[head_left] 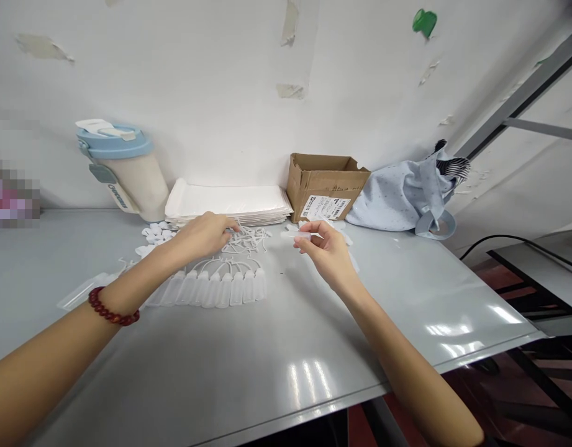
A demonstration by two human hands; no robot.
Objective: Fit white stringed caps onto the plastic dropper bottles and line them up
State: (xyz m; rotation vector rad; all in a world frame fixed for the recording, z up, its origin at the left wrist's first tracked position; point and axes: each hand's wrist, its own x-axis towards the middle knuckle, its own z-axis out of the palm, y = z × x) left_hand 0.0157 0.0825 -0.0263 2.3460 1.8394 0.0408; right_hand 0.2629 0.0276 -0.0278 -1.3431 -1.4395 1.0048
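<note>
Grey table (248, 372) here, carton (330, 186) at its back edge! Right hand (330, 251), just before the carton, pinches a whitish tube (295, 236); left hand (206, 234) is at the loops (248, 241), nearer the back edge than the front (holding one? I can't tell).
</note>
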